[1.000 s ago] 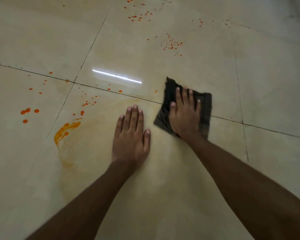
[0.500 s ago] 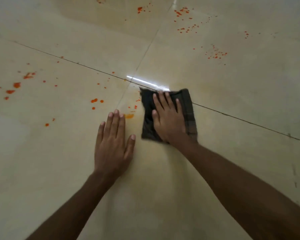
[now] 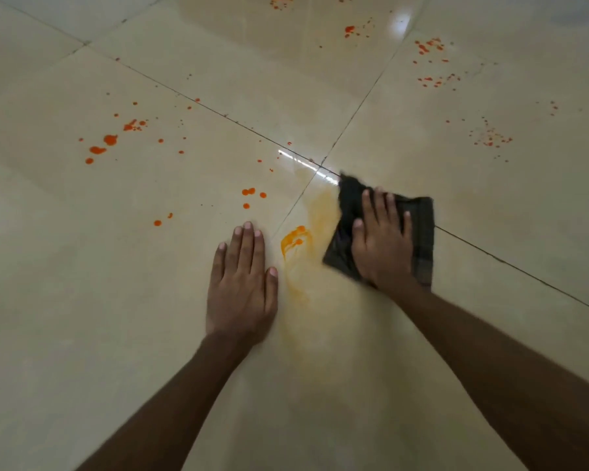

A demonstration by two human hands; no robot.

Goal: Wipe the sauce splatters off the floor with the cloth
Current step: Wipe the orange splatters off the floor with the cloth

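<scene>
Leftmost, orange sauce splatters (image 3: 110, 140) dot the floor (image 3: 82, 300) at ten o'clock from the left hand (image 3: 242, 283), which lies flat with straight fingers. At its three o'clock, past a smeared streak (image 3: 296, 239), the right hand (image 3: 381, 248) presses spread fingers onto the dark cloth (image 3: 420, 229) beneath its palm.

Two hands (image 3: 240, 287) (image 3: 381, 246), one cloth (image 3: 420, 239), dozens sauce splatters (image 3: 110, 139).

The right hand (image 3: 381, 248) lies flat over the dark cloth (image 3: 422, 229) and hides its middle. The cloth's far corner is blurred. Both forearms (image 3: 184, 402) run off the bottom edge. One cluster of sauce splatters (image 3: 281, 0) is cut by the top edge. The left hand (image 3: 242, 283) hides the floor (image 3: 82, 300) beneath it.
</scene>
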